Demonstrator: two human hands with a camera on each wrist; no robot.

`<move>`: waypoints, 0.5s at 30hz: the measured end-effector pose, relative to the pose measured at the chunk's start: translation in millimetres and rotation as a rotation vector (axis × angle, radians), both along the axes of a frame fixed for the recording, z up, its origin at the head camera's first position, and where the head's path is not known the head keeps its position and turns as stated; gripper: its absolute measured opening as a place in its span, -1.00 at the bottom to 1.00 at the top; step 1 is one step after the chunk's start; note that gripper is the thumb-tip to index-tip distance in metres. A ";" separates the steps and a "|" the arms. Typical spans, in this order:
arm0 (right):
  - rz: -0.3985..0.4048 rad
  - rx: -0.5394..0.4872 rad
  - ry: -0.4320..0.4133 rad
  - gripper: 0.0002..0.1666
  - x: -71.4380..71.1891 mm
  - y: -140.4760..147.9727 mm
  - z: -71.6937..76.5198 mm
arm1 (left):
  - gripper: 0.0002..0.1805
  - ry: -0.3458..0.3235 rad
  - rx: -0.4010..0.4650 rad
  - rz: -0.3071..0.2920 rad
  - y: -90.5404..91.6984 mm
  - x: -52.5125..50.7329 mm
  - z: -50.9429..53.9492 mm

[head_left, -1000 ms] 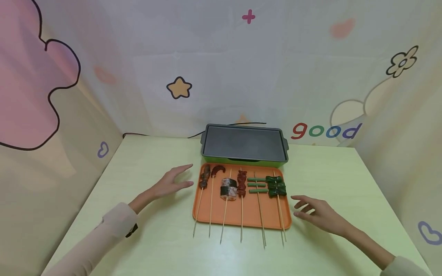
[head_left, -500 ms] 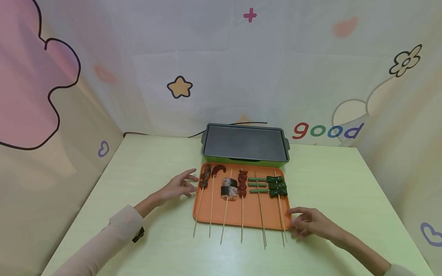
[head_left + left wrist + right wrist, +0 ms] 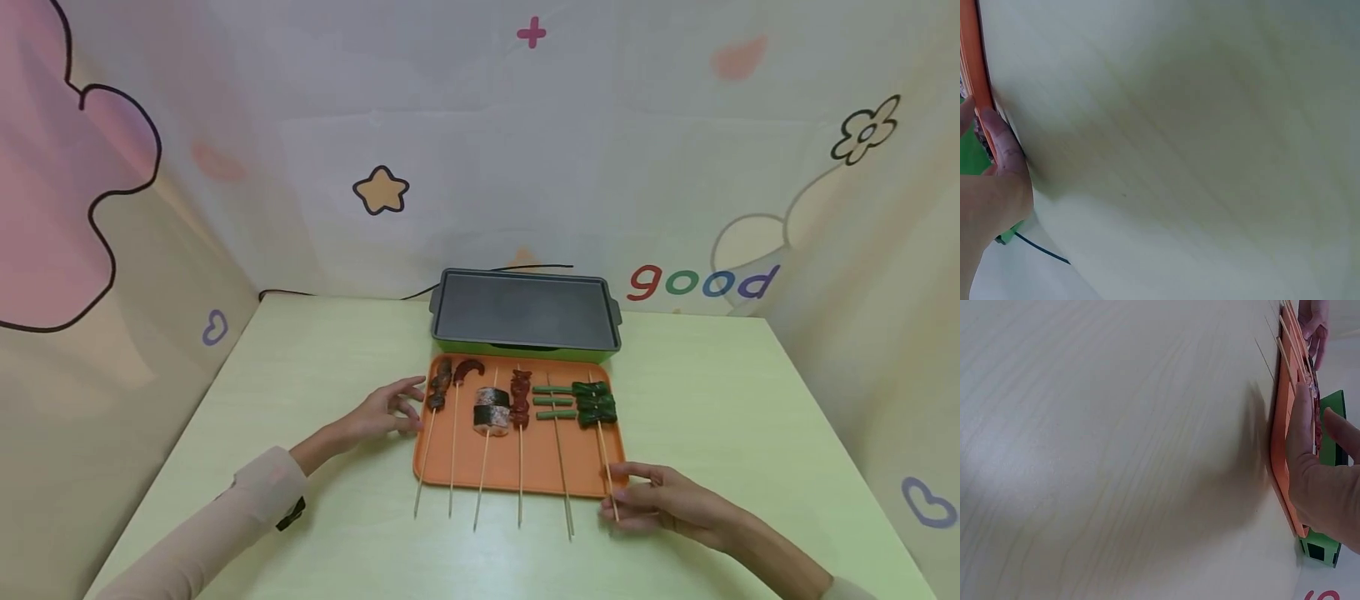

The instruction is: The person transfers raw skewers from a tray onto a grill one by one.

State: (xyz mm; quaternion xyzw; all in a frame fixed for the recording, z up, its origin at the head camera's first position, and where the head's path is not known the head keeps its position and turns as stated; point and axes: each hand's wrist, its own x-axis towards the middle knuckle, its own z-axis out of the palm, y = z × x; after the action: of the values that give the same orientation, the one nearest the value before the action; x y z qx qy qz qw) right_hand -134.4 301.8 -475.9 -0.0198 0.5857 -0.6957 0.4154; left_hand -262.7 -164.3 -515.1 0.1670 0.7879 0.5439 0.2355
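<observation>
Several skewers lie side by side on an orange tray (image 3: 502,477). My left hand (image 3: 378,412) is at its left edge, beside the brown skewer (image 3: 440,385), with bent fingers touching the rim; in the left wrist view, my left hand (image 3: 997,181) has one finger along the outer wall. At the near right corner, my right hand (image 3: 675,504) has spread fingers around the stick of the green leafy skewer (image 3: 596,404). In the right wrist view, my right hand (image 3: 1322,481) shows a gap between thumb and finger; whether it touches the stick I cannot tell.
Behind the tray stands a green grill with a dark flat plate (image 3: 525,310). Sticks overhang the tray's near edge. A dark cord (image 3: 288,292) runs along the back of the table (image 3: 300,350), before a patterned cloth backdrop (image 3: 465,167).
My right hand has moved leftward and toward the near side, from beside the tray to its near corner. My left hand has come up to the left rim, its fingers more bent.
</observation>
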 end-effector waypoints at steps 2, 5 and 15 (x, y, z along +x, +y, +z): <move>-0.014 0.010 -0.004 -0.13 -1.3 -1.4 1.4 | -0.13 0.003 0.003 -0.001 -0.9 0.4 -0.1; -0.019 0.014 -0.001 -0.12 -3.2 -1.5 2.7 | -0.13 0.007 -0.001 0.004 -0.7 1.1 0.4; -0.033 0.084 0.038 -0.17 -4.5 7.5 2.4 | -0.14 0.018 -0.009 -0.005 1.3 1.9 -0.4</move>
State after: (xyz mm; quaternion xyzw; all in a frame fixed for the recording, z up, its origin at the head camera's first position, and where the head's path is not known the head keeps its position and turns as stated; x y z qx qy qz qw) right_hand -138.9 309.3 -473.5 -0.0058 0.6225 -0.6767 0.3932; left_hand -260.8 -162.9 -515.5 0.1724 0.7921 0.5382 0.2305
